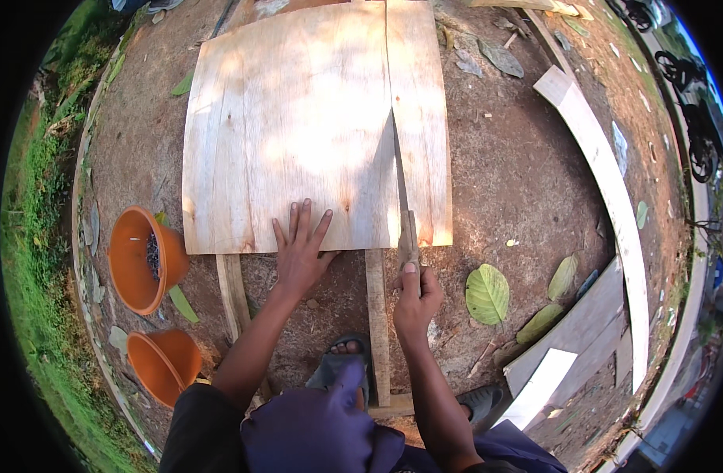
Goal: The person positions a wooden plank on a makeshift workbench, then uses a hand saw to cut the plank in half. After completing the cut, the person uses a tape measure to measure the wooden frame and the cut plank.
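Note:
A pale plywood sheet [298, 142] lies in front of me across wooden beams. Near its lower edge my left hand [301, 248] rests flat on the wood with fingers spread. My right hand [417, 303] is closed around the wooden handle of a handsaw [409, 236]. The saw's narrow-looking blade points away from me over the sheet, toward its right side. From the blade's far end a thin dark line runs up to the sheet's far edge. How deep the blade sits in the wood I cannot tell.
Two orange buckets [115, 260] stand at the left; the upper one holds small dark pieces, perhaps nails. A support beam [377, 331] runs toward my feet. At the right lie a long pale board [606, 173], grey planks [570, 331] and several leaves [488, 294]. Motorcycles [696, 134] stand far right.

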The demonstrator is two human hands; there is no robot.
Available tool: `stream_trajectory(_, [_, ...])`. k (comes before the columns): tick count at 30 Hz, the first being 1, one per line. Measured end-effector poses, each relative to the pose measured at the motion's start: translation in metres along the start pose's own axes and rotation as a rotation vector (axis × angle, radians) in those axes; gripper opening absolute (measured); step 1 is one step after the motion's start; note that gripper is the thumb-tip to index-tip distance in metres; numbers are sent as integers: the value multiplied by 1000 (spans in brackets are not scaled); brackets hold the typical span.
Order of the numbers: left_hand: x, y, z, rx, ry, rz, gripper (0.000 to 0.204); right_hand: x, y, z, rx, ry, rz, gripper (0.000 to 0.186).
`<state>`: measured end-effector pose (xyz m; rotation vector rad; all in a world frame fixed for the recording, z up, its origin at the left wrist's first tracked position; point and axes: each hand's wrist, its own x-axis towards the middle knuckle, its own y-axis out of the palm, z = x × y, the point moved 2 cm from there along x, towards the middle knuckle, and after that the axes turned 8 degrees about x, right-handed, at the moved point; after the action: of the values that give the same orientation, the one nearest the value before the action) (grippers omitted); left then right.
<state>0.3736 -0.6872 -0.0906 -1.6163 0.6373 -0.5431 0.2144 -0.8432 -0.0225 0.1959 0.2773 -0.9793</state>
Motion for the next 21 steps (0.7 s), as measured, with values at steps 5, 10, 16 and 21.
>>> stream_trajectory(5, [29, 0, -4, -82, -84, -55, 93, 22, 12, 6, -31, -99, -66, 31])
stream_trajectory(10, [82, -5, 28, -24, -70, -88, 93, 83, 44, 31, -44, -172, -12, 33])
stream_trajectory(16, [133, -40, 16, -15, -15, 122, 101, 97, 61, 45, -21, -185, -58, 40])
stream_trajectory(21, [184, -23, 1, -148, -246, 13, 78, 94, 67, 37, -135, -232, -83, 42])
